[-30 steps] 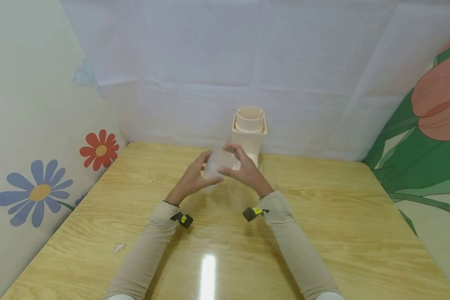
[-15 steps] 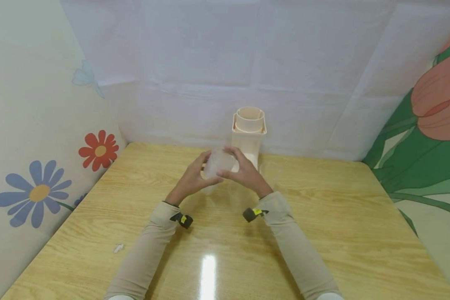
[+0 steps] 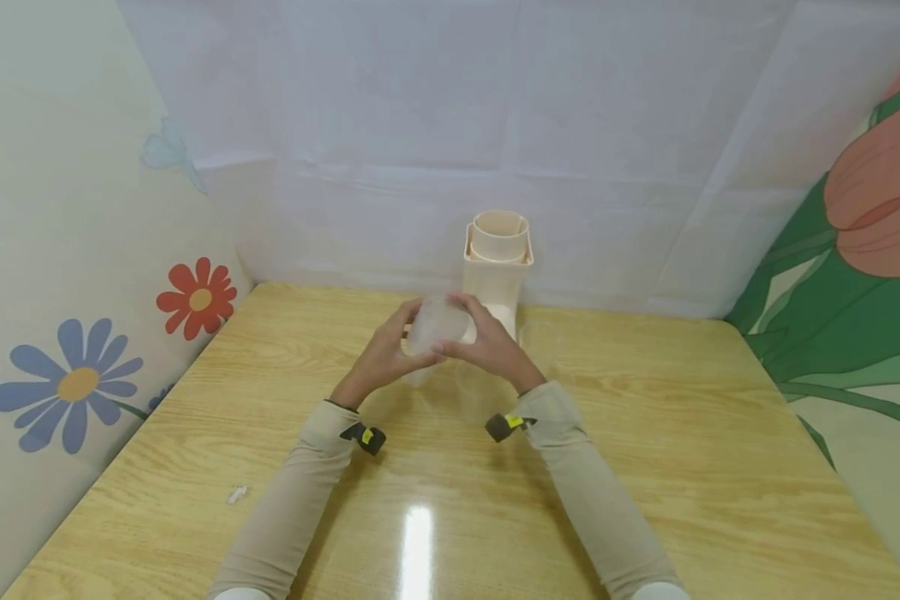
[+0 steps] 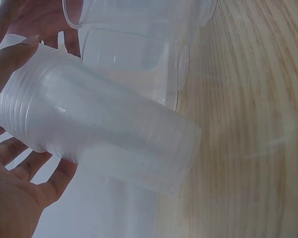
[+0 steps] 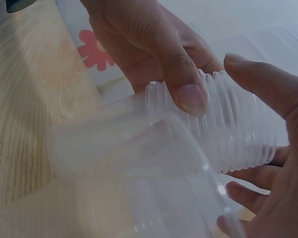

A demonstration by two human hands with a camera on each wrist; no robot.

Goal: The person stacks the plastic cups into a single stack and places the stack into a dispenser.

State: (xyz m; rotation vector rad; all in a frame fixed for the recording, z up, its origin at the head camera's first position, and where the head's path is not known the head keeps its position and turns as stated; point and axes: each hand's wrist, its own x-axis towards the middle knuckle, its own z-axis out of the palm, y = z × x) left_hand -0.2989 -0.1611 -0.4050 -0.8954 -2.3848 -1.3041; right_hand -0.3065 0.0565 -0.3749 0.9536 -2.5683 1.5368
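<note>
The stack of clear cups [image 4: 107, 116] blurs pale between two hands, held over the counter [image 3: 645, 433], so I can't count it. The left hand [image 3: 381, 354] at eight o'clock and right hand [image 3: 495, 343] near four half-curl their fingers around it. Loose clear cups [image 4: 131, 57] almost vanish toward five; the right hand partly hides a cream holder [image 3: 492, 282] beyond, between one and two.

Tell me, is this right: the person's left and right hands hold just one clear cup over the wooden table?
Not just one: the right wrist view shows many rims nested together, so the left hand and right hand hold a stack of clear cups over the wooden table.
</note>
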